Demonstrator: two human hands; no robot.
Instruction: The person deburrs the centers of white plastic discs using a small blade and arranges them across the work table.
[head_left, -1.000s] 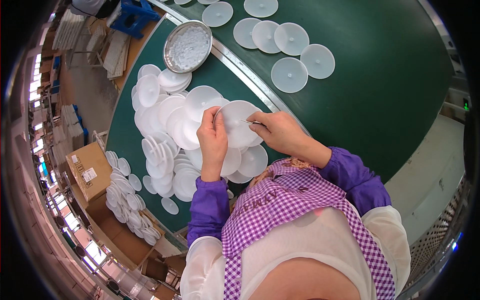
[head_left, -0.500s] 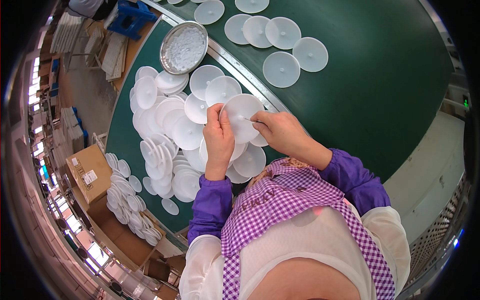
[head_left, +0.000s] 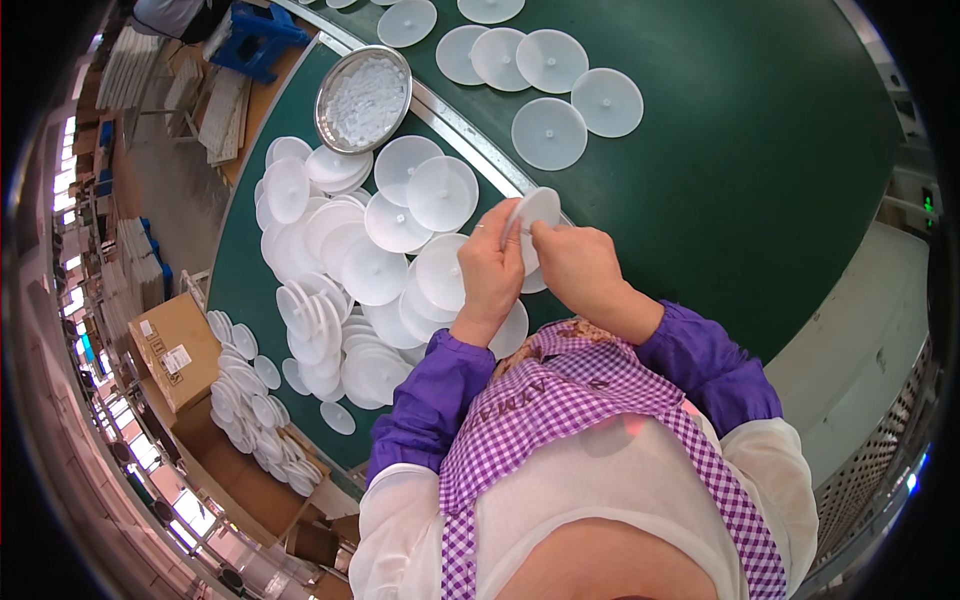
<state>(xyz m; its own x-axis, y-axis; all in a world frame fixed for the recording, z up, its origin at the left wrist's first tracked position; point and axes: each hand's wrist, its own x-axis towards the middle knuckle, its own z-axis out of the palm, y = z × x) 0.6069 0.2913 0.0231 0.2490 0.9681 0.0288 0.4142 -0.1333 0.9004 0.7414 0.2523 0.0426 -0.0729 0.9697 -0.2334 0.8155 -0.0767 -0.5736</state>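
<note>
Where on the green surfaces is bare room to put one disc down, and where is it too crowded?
Free: the wide green belt right of the five spaced discs and beyond the right hand. Crowded: the green table left of the left hand, heaped with overlapping white discs below the metal bowl.

Left of the hands, a heap of white discs point(head_left: 350, 270) crowds the green table point(head_left: 760, 200), and a metal bowl point(head_left: 363, 98) blocks the far-left corner. Beyond the metal rail point(head_left: 470, 135), 4 discs point(head_left: 548, 133) lie spread; rightward the green surface is open.
</note>
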